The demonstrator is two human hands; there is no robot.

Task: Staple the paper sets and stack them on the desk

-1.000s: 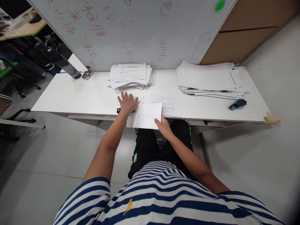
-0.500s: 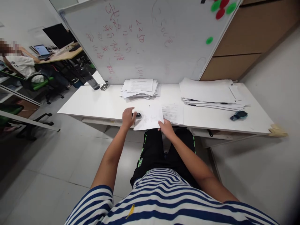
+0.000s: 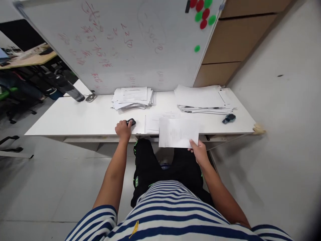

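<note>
My left hand (image 3: 122, 130) is closed on a small black stapler-like object (image 3: 131, 122) with a rounded end, resting at the desk's front edge; its exact kind is hard to make out. My right hand (image 3: 198, 150) pinches the lower right corner of a white printed paper (image 3: 178, 132). That paper is held over the desk's front edge and above my lap, overlapping part of another printed paper (image 3: 151, 123) that lies flat on the desk. Whether the held paper is one sheet or more cannot be seen.
Two paper piles, a smaller stack (image 3: 131, 97) and a wider stack (image 3: 200, 97), lie at the back of the white desk (image 3: 62, 117). A dark bottle (image 3: 71, 89) and a round metallic item (image 3: 90, 97) are at left. A dark teal object (image 3: 229, 118) lies right. The whiteboard (image 3: 140, 57) stands behind.
My right hand has moved right with the paper, away from my left hand, uncovering more of the flat paper. My left hand has closed over the black object. The view has turned right.
</note>
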